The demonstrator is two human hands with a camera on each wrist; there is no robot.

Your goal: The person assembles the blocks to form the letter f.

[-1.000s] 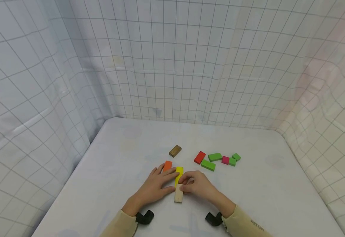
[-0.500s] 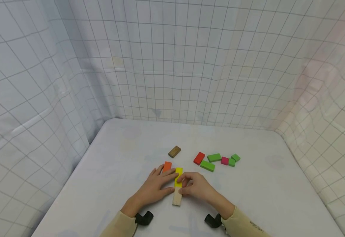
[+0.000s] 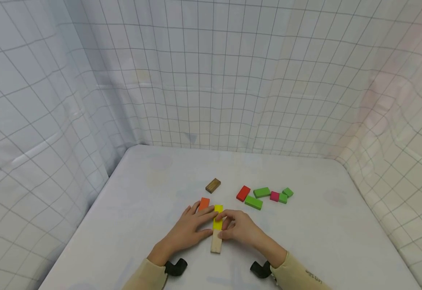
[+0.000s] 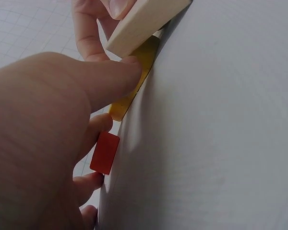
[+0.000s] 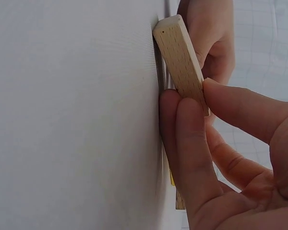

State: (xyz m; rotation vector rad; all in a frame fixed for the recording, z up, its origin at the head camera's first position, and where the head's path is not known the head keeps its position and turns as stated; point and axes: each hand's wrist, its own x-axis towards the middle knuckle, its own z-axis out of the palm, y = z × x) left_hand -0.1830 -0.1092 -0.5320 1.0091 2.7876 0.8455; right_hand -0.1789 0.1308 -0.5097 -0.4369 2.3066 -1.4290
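Observation:
My right hand (image 3: 241,228) pinches a pale wooden block (image 3: 216,244) between thumb and fingers. In the right wrist view this pale block (image 5: 178,60) slants, its near end low at the table and its far end raised by the fingertips. In the head view it lines up with the near end of a yellow block (image 3: 218,209), overlapping it in the left wrist view. My left hand (image 3: 187,227) rests spread on the table, its thumb against the yellow block (image 4: 146,55) and index finger by its far end. An orange block (image 3: 204,203) lies among the left fingers, partly hidden.
A brown wooden block (image 3: 213,185) lies beyond the hands. Farther right sit a red block (image 3: 243,193), two long green blocks (image 3: 254,202), a pink cube (image 3: 274,196) and two small green cubes (image 3: 287,192). Grid-patterned white curtains (image 3: 211,80) enclose the white table (image 3: 305,241).
The pale block has shifted slightly toward the body with my right hand, baring more of the yellow block. My left hand has stayed in place.

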